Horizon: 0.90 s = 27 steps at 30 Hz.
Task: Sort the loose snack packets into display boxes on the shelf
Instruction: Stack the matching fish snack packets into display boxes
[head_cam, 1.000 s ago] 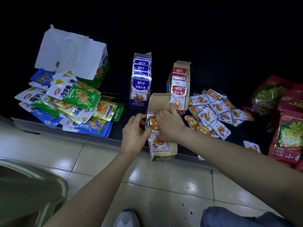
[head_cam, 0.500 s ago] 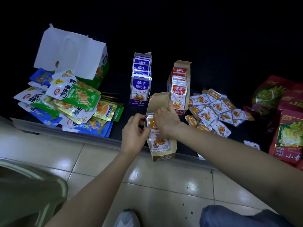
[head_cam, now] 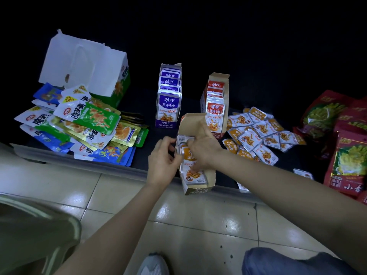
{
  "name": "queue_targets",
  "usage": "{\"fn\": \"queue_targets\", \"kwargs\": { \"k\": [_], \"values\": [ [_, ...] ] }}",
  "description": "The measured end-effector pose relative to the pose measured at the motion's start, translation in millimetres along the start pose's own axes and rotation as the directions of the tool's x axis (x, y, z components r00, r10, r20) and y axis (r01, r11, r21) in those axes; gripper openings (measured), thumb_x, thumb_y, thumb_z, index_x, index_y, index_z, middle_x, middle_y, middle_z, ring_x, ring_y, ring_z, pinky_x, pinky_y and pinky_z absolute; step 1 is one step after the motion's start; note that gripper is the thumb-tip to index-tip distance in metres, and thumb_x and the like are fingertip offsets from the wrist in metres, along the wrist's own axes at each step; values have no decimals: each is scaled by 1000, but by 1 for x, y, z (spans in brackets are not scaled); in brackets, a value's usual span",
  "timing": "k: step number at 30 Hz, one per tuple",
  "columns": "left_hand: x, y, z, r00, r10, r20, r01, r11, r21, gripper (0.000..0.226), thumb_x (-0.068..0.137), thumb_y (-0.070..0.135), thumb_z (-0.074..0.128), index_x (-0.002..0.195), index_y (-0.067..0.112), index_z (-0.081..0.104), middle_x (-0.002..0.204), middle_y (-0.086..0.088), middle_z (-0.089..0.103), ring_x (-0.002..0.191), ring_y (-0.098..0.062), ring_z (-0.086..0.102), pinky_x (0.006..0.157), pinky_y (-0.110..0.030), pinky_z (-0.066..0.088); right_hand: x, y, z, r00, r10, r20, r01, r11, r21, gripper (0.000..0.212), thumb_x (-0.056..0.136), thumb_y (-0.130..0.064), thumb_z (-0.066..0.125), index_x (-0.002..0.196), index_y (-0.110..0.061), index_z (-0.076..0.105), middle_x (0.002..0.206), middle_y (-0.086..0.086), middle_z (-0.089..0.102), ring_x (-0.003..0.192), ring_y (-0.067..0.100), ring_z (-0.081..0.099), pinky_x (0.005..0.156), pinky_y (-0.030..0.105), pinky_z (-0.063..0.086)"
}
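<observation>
- Firstly, at the far left of the dark shelf (head_cam: 156, 134) a white and green carton (head_cam: 85, 64) stands with its top flaps open.
- Just in front of it lies a loose heap of large green and blue snack packets (head_cam: 87, 118), one over the other, reaching to the front edge of the shelf.
- Further right a purple display box (head_cam: 168, 96) stands upright, filled with a row of purple packets.
- The left hand (head_cam: 162, 161) is at the left wall of the orange display box (head_cam: 193, 124); its fingers are curled against this wall and grip it, with the thumb near the top of the packets.
- This box is at the front edge of the shelf, tilted towards the person, and the orange packets (head_cam: 193, 175) stand inside it in a row.
- The right hand (head_cam: 204, 153) comes over the box from the right; its fingers are bent down onto the orange packets and pinch them with the thumb.
- Just behind it a red display box (head_cam: 216, 104) stands upright, full of red packets.
- To the right of this box many loose orange packets (head_cam: 258, 132) are scattered flat on the shelf.
- At the far right big red snack bags (head_cam: 349, 161) lie in a pile.
- Below the shelf there is a glossy tiled floor (head_cam: 198, 225), with a grey shoe (head_cam: 153, 264) and a knee in jeans (head_cam: 288, 262).
</observation>
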State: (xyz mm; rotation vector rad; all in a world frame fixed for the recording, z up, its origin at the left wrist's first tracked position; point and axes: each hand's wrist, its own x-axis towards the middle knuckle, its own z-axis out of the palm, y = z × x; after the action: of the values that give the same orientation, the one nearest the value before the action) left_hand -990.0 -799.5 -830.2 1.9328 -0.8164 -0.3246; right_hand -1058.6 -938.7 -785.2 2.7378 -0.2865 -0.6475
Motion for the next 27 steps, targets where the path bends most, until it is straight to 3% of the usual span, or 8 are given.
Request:
{"fn": "queue_targets", "kwargs": {
  "k": [3,5,11,16,20,23,25,27],
  "values": [
    [1,0,2,1000,-19,-4,19,1000,-15,21,84,25,69,102,24,58,88,8,58,65,-8,56,60,-24,45,0,5,-6,996,-57,-66,65,989,133,66,69,-64,72,112,-17,54,98,-1,66,102,20,58,114,43,4],
    [1,1,3,1000,-19,2,19,1000,-8,24,84,27,69,105,25,57,90,8,58,63,-8,56,61,-28,48,-6,13,-3,988,-51,-144,86,966,244,63,68,-55,77,110,-15,53,98,1,64,102,22,57,113,38,14],
    [-1,3,-1,1000,-12,5,12,1000,-29,34,84,37,69,113,27,54,98,8,56,71,-6,57,62,-26,49,-22,35,-11,934,32,-356,121,909,398,46,72,-37,80,89,-19,40,67,-10,46,79,21,62,113,36,14],
    [-3,5,-7,996,49,74,-46,998,-45,61,84,39,65,139,36,39,127,6,35,98,-3,54,77,-27,53,-28,48,-24,899,74,-432,160,863,480,42,74,-36,80,98,-20,50,85,-7,68,90,16,64,108,25,7],
    [0,14,-2,987,98,128,-96,995,-20,62,70,64,61,121,29,56,135,9,25,124,-7,27,101,-19,33,-38,54,-27,918,56,-393,195,798,570,48,77,-36,79,113,-18,54,95,-7,70,107,14,51,96,14,8],
    [10,26,-1,992,35,120,-37,999,14,71,65,73,57,115,22,62,127,10,31,118,-6,22,91,-11,25,-42,53,-30,950,74,-304,179,669,722,46,77,-33,80,111,-20,52,102,-6,66,105,9,35,89,18,21],
    [14,28,-2,990,15,140,-17,1000,11,69,71,68,59,120,20,63,126,10,33,121,-9,22,95,-16,26,-41,55,-31,953,81,-293,208,529,823,47,75,-28,82,106,-21,48,99,-6,65,101,12,53,87,28,43],
    [15,27,-2,987,-12,163,17,999,-30,61,76,62,57,120,21,63,127,9,30,123,-10,22,102,-25,29,-41,59,-32,961,75,-267,219,384,897,49,75,-20,83,107,-20,46,99,-5,65,91,1,64,75,22,54]
  ]
}}
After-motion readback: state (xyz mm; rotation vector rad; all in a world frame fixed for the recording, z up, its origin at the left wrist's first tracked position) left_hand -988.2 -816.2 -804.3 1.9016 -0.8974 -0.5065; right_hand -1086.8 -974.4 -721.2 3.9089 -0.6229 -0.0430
